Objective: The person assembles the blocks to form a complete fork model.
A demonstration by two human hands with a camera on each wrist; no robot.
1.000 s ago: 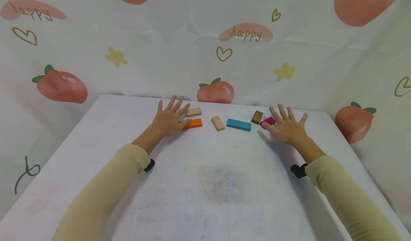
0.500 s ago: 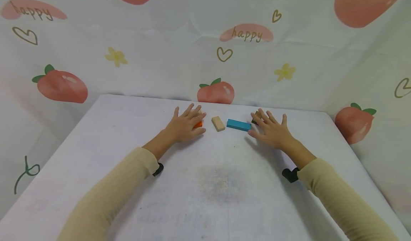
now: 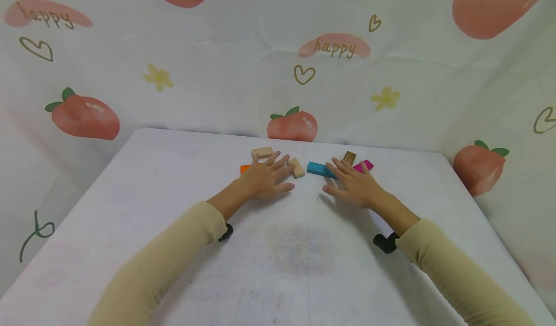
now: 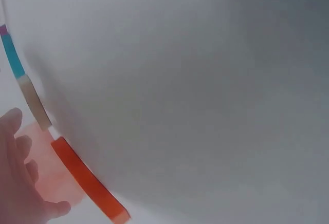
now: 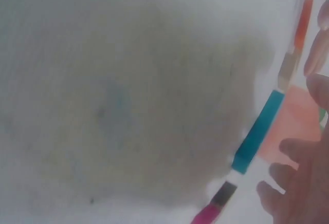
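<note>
Left hand (image 3: 266,180) and right hand (image 3: 358,187) are both spread wide, fingers apart and gripping nothing, toward the far edge of the white tabletop (image 3: 299,287). Partly hidden by the left is a bright orange block (image 3: 245,169); behind it lies a pale wooden block (image 3: 261,152), while a slanted second pale block (image 3: 297,169) sits by the left fingertips. The right partly covers a long blue block (image 3: 319,169), a mottled brown block (image 3: 350,157) and a magenta block (image 3: 369,164).

The left hand (image 3: 266,180) and right hand (image 3: 355,186) have moved inward, closer together.
</note>
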